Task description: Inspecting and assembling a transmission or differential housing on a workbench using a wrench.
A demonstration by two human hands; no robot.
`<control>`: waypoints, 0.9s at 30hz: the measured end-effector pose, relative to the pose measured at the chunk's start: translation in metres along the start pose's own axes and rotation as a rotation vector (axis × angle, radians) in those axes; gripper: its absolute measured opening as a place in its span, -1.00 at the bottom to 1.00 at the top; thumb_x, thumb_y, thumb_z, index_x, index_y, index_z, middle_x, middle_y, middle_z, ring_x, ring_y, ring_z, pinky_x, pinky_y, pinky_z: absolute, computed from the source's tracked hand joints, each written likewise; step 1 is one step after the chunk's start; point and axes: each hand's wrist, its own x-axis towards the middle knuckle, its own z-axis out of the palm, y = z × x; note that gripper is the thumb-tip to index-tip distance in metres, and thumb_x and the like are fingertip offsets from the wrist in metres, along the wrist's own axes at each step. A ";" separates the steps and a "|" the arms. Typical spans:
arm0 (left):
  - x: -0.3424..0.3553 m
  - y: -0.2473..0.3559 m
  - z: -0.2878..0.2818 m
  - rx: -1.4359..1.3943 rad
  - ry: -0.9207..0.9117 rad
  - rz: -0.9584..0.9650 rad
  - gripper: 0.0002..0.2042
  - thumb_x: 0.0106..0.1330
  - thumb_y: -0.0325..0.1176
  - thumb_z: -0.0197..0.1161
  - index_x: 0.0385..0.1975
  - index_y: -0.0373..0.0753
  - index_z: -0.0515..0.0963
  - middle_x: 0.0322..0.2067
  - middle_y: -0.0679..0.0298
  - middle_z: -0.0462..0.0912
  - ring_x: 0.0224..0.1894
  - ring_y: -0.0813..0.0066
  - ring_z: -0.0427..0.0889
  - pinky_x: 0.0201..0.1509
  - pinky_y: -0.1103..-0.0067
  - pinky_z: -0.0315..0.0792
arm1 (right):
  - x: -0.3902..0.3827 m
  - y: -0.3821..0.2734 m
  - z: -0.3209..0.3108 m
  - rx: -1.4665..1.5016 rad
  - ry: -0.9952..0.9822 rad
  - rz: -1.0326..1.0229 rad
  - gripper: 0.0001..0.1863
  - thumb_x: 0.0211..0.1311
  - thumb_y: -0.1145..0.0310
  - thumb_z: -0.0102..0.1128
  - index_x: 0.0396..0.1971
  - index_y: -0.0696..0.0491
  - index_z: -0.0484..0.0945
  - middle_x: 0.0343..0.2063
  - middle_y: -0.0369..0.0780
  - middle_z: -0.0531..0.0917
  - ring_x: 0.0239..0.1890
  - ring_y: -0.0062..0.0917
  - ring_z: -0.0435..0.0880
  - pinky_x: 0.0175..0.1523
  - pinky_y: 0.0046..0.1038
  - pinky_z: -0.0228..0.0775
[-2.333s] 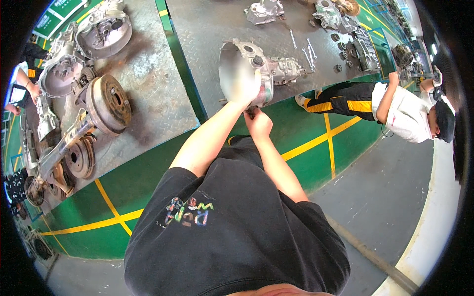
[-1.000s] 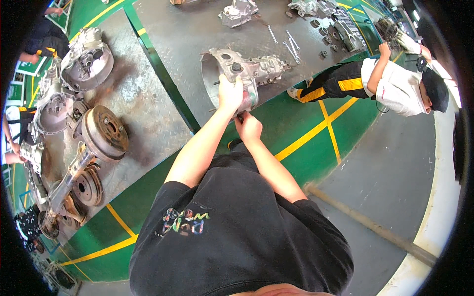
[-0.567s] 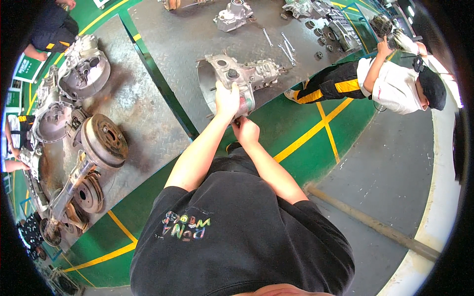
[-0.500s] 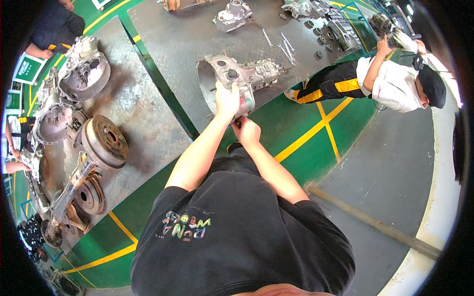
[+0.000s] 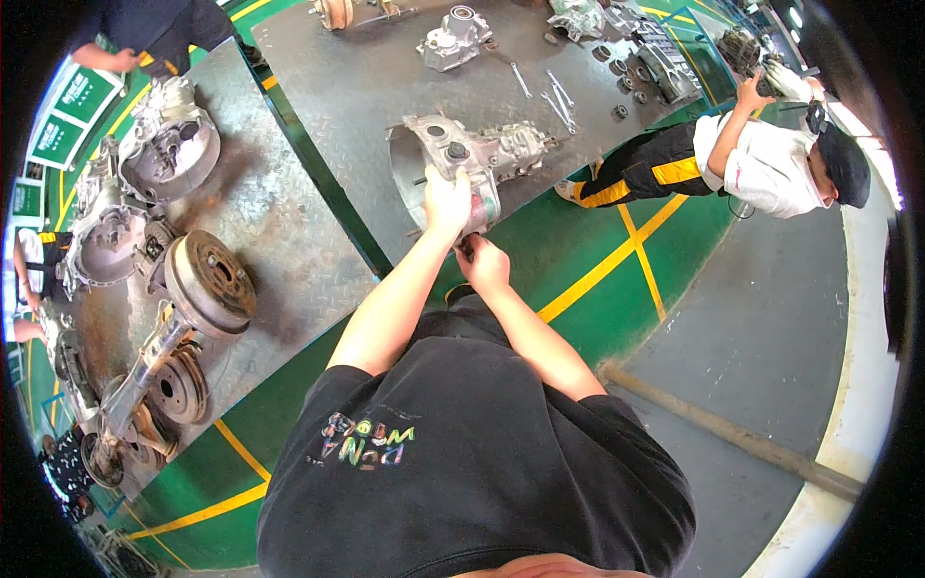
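A grey metal gearbox housing lies on the near edge of the steel-topped table, its wide bell end to the left and its narrow shaft end to the right. My left hand is wrapped over the near side of the housing, close to a dark round cap. Just below, at the housing's near lower edge, my right hand is closed, with the fingers against a small dark part. What that part is cannot be made out. Past the shaft end lie several wrenches.
Another metal housing and several dark gear rings stand farther back. On the left table are bell housings, a brake drum and an axle. A gap separates the tables. One co-worker is at right, another at upper left.
The view has shifted slightly. Both my hands stay at the same spots on the gearbox housing. At upper left, the co-worker has come farther into view, toward the left table.
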 end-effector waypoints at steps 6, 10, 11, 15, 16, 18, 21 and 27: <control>0.001 -0.003 0.002 0.024 -0.007 0.004 -0.65 0.32 -0.27 0.20 -0.11 -0.44 0.35 -0.25 -0.19 0.63 -0.18 -0.06 0.66 -0.04 0.30 0.47 | 0.003 0.006 0.005 -0.044 0.031 -0.006 -0.84 0.10 0.26 0.29 -0.40 0.02 0.60 -0.45 -0.16 0.71 -0.38 -0.21 0.70 -0.29 -0.23 0.53; 0.008 -0.030 0.012 0.086 0.125 0.229 -0.65 0.32 -0.26 0.21 -0.12 -0.44 0.35 -0.28 -0.16 0.64 -0.20 -0.03 0.65 -0.06 0.30 0.47 | 0.003 -0.003 0.005 -0.085 0.016 0.011 -0.84 0.12 0.27 0.27 -0.39 0.03 0.59 -0.47 -0.15 0.71 -0.40 -0.20 0.70 -0.30 -0.22 0.53; 0.008 -0.029 0.012 0.084 0.121 0.231 -0.65 0.32 -0.26 0.21 -0.12 -0.44 0.35 -0.28 -0.16 0.64 -0.20 -0.03 0.65 -0.06 0.30 0.47 | 0.003 -0.004 0.005 -0.082 0.029 0.030 -0.81 0.10 0.25 0.29 -0.41 0.06 0.59 -0.50 -0.11 0.69 -0.42 -0.17 0.70 -0.32 -0.21 0.53; 0.001 -0.008 0.006 0.032 0.053 0.134 -0.67 0.32 -0.29 0.21 -0.13 -0.44 0.37 -0.25 -0.14 0.64 -0.19 -0.01 0.65 -0.04 0.31 0.47 | 0.004 -0.003 0.005 -0.128 0.020 0.063 -0.76 0.07 0.22 0.32 -0.42 0.10 0.57 -0.53 -0.05 0.67 -0.45 -0.13 0.69 -0.35 -0.16 0.52; -0.002 0.000 0.003 0.006 0.016 0.029 -0.68 0.32 -0.29 0.21 -0.13 -0.44 0.37 -0.24 -0.14 0.64 -0.19 -0.01 0.65 -0.04 0.31 0.47 | 0.004 -0.003 0.006 -0.131 0.026 0.071 -0.76 0.07 0.22 0.32 -0.42 0.10 0.57 -0.53 -0.05 0.67 -0.45 -0.13 0.69 -0.35 -0.16 0.52; -0.003 0.000 0.001 -0.019 0.022 0.033 -0.68 0.32 -0.30 0.20 -0.13 -0.44 0.38 -0.23 -0.13 0.64 -0.18 -0.01 0.65 -0.03 0.31 0.47 | 0.005 -0.008 0.005 -0.114 -0.015 0.095 -0.74 0.07 0.22 0.32 -0.42 0.11 0.57 -0.52 -0.05 0.68 -0.43 -0.12 0.69 -0.33 -0.15 0.53; -0.005 0.003 -0.002 -0.036 0.010 0.083 -0.64 0.32 -0.27 0.20 -0.08 -0.42 0.33 -0.23 -0.18 0.63 -0.16 -0.12 0.63 -0.05 0.25 0.46 | 0.009 -0.005 -0.017 -0.044 -0.061 0.087 -0.71 0.06 0.20 0.32 -0.38 0.14 0.58 -0.50 -0.05 0.68 -0.41 -0.14 0.69 -0.29 -0.18 0.53; 0.003 -0.019 0.007 -0.197 0.018 0.024 -0.66 0.32 -0.29 0.21 -0.06 -0.41 0.38 -0.21 -0.10 0.63 -0.14 0.04 0.64 -0.02 0.33 0.45 | 0.027 0.055 -0.101 0.242 -0.397 0.129 -0.71 0.28 0.19 0.20 -0.36 0.16 0.64 -0.61 -0.23 0.63 -0.57 -0.55 0.63 -0.39 -0.44 0.47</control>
